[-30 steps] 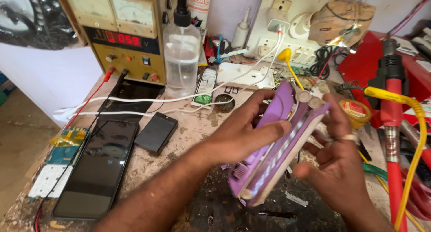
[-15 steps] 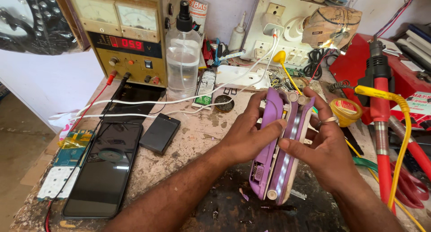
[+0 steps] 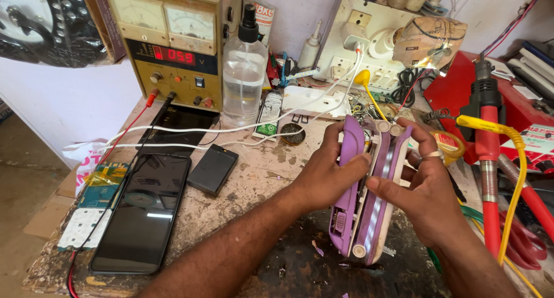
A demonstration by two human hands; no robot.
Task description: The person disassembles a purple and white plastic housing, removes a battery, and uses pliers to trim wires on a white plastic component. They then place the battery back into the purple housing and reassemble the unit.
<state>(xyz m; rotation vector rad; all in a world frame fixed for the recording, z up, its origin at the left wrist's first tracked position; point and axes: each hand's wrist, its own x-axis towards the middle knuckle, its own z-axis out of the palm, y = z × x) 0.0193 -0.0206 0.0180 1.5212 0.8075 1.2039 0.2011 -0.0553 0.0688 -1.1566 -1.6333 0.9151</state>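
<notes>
Both my hands hold a purple and white plastic lamp casing (image 3: 362, 217), stood nearly upright above the worn workbench (image 3: 259, 177). My left hand (image 3: 323, 174) grips its purple left shell, fingers curled over the edge. My right hand (image 3: 424, 185), a ring on one finger, grips the right side, where a lit strip of small lights runs lengthwise. The two shells are parted slightly along the seam.
A yellow power supply (image 3: 173, 44) with red digits stands at the back left beside a clear spray bottle (image 3: 243, 73). A dark phone (image 3: 144, 211), a black battery (image 3: 212, 169) and circuit boards (image 3: 95, 203) lie left. A white socket board (image 3: 360, 50), red-handled tools (image 3: 487, 159) and a yellow cable (image 3: 513, 177) crowd the right.
The casing has swung from tilted to nearly upright. My hands have shifted along it, and the view has drawn closer.
</notes>
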